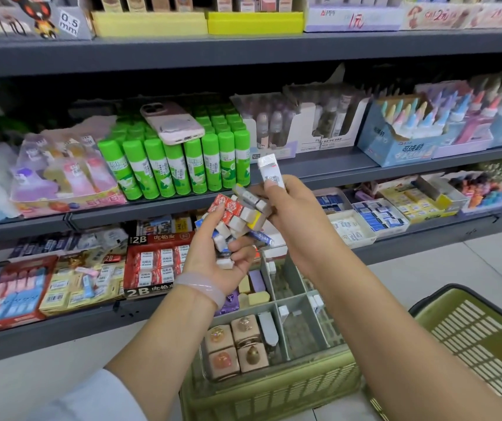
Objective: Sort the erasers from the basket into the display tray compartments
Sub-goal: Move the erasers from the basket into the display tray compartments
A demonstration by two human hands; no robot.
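Shelving (243, 53) fills the view ahead of me, grey and stacked with stationery; on its middle tier stand green glue sticks (176, 168) with a pink phone (172, 123) lying across their caps. Below my arms sits one green basket (274, 393), and on it the grey display tray (301, 326), its compartments partly filled: pale blocks with printed motifs nearest me, purple and yellow pieces further up, a few white pieces to the right; a second green basket (480, 338) stands just beside it on my right. My left hand (219, 259) is cupped palm up, fingers curled round a loose heap of erasers (237, 220) in red, blue, yellow and white sleeves, piled above the tray's far end. My right hand (292, 208) touches that heap and pinches one white eraser (271, 170) upright between thumb and fingers; another grey-sleeved one seems tucked beneath the fingers, though I cannot tell how firmly. I judge these to be light, slightly springy blocks, hard to damage; the paper sleeves look smooth, so they may slide on one another, and the heap could spill if my left palm tilts. I would take each by its long sides across the sleeve, not by the bare rubber end, where the sleeve might slip off; small ones want fingertips only.
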